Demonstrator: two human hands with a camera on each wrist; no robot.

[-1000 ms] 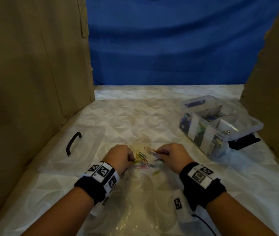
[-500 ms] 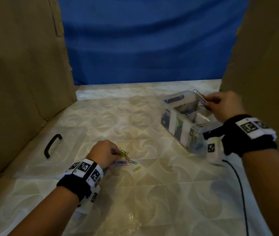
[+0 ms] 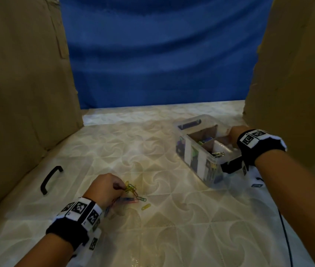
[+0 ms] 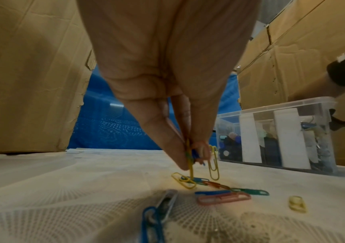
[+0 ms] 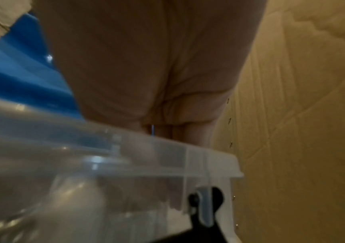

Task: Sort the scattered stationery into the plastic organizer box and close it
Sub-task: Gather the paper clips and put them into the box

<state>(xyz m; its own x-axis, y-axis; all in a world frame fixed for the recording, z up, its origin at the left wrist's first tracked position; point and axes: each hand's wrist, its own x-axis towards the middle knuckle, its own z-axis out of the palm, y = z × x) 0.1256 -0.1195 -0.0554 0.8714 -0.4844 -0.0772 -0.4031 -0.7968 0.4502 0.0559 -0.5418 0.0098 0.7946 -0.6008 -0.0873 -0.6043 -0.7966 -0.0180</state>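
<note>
Sorting paper clips: the delivering hand has reached the box.

The organizer box (image 3: pixel 201 157), lid off, stands far right; its lid (image 3: pixel 37 182) lies near left. The right hand (image 3: pixel 234 134), at the clip pile a second ago, now dips over the box's right compartments; its grasp cannot be told. The left hand (image 3: pixel 107 186) pinches several paper clips (image 4: pixel 215 184) from the pile; more sorting remains.

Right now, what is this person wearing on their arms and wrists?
Both forearms are bare, with no sleeves. Each wrist carries a black band: the left wristband and the right wristband. Each has a white strip printed with square black-and-white tag markers. Small white blocks with more markers hang beneath the bands. A thin black cable trails from under the right forearm.
</note>
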